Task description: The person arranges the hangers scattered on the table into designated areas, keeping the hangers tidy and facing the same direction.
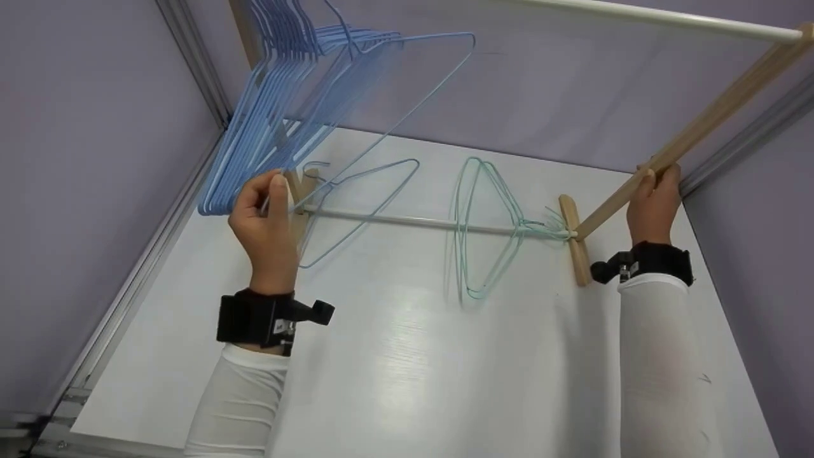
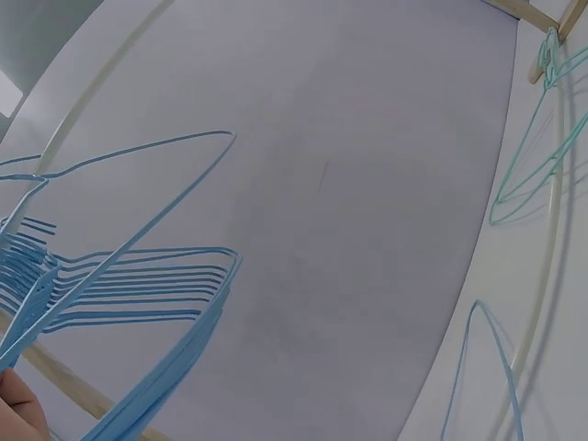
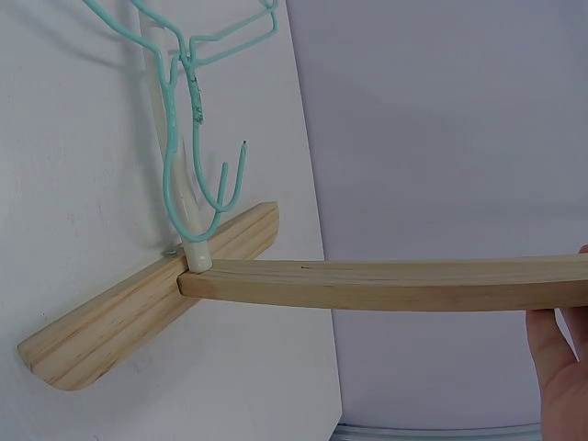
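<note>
My left hand [image 1: 264, 222] pinches the lower corner of a blue wire hanger [image 1: 432, 35] between thumb and fingers. This hanger stands apart from a tight bunch of blue hangers [image 1: 254, 140] at the left end of the rack; in the left wrist view its far corner sticks out above the others. At the right side, my right hand [image 1: 655, 207] grips the rack's wooden upright [image 1: 699, 133], thumb on the near side. Only a few fingertips [image 3: 547, 344] of that hand show under the wood in the right wrist view.
The rack's white top rod [image 1: 668, 19] spans the upper view. Along its lower rod [image 1: 407, 221] lie a single blue hanger [image 1: 362, 222] at the left and a few mint-green hangers [image 3: 172, 138] at the right, beside the wooden foot [image 3: 101, 326]. Purple-grey walls [image 1: 102, 127] enclose the white tabletop [image 1: 407, 381].
</note>
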Motion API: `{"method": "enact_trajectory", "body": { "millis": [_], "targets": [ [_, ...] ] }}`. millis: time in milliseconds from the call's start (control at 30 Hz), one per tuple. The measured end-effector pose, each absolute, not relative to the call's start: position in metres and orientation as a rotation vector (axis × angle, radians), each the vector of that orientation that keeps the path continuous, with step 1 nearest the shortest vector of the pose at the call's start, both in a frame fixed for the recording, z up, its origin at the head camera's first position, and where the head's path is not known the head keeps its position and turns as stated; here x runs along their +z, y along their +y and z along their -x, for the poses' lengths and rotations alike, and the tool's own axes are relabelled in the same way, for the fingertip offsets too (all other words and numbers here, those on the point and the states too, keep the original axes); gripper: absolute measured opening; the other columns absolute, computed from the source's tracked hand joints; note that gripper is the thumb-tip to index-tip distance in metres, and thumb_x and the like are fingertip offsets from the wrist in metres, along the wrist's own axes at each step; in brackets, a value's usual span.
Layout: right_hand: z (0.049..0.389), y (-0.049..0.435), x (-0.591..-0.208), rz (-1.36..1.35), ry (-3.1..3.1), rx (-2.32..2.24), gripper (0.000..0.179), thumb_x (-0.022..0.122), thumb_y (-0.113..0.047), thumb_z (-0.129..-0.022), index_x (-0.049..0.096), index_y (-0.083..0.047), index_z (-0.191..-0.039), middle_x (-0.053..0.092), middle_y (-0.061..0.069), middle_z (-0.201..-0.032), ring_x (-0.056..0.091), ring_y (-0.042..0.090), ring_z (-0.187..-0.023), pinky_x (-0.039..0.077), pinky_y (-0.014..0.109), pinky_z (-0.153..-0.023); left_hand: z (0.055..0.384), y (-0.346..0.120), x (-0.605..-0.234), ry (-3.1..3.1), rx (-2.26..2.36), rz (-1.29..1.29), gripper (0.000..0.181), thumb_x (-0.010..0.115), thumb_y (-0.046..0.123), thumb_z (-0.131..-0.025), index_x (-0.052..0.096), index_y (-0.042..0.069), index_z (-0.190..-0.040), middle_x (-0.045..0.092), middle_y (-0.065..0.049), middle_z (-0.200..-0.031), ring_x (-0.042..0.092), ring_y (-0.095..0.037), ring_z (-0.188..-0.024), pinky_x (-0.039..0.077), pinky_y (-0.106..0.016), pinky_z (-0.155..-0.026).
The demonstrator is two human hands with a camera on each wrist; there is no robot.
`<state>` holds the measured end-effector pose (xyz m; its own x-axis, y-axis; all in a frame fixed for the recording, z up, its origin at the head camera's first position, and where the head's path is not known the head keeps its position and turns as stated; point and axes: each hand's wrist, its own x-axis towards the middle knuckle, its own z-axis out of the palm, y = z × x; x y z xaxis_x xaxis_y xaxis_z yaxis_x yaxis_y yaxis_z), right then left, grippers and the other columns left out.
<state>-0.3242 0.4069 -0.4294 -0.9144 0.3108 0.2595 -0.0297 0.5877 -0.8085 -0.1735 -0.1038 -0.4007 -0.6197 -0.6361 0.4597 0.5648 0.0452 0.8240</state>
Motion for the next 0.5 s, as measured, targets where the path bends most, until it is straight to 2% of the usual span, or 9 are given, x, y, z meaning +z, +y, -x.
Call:
{"method": "enact_trajectory", "body": {
  "millis": [167,367,500],
  "targets": [
    [0.3249,0.4073,-0.4306,0.227,-2.436,1.242,0.041,0.027,-0.024,-0.111,0.039,-0.002,-0.144,0.052,0.015,-0.14,0.051,0.023,-0.128,0.041,0.03,-0.103,0.1759,-0.1029,-0.3996,-1.429,-1.702,-0.055,0.014,0.063,0.003,-0.095,0.07,-0.007,-0.101,0.065,-0.006,-0.092,0.055,-0.019,-0.087,0.043,-0.029,-0.08],
    [0.3238,0.4073,-0.4321,0.231,-2.438,1.256,0.042,0.027,-0.025,-0.111,0.038,-0.004,-0.145,0.052,0.015,-0.142,0.051,0.022,-0.13,0.04,0.03,-0.104,0.1747,-0.1038,-0.4034,-1.457,-1.677,-0.1,0.01,0.063,0.003,-0.095,0.072,0.0,-0.099,0.066,-0.007,-0.094,0.057,-0.02,-0.091,0.045,-0.029,-0.083],
    [0.3237,0.4072,-0.4318,0.227,-2.433,1.245,0.042,0.028,-0.025,-0.111,0.039,-0.003,-0.144,0.052,0.015,-0.141,0.051,0.022,-0.13,0.04,0.029,-0.104,0.1743,-0.106,-0.4075,-1.476,-1.664,-0.123,0.011,0.064,0.005,-0.095,0.072,-0.001,-0.1,0.067,-0.007,-0.097,0.058,-0.021,-0.095,0.046,-0.03,-0.088]
  ]
}}
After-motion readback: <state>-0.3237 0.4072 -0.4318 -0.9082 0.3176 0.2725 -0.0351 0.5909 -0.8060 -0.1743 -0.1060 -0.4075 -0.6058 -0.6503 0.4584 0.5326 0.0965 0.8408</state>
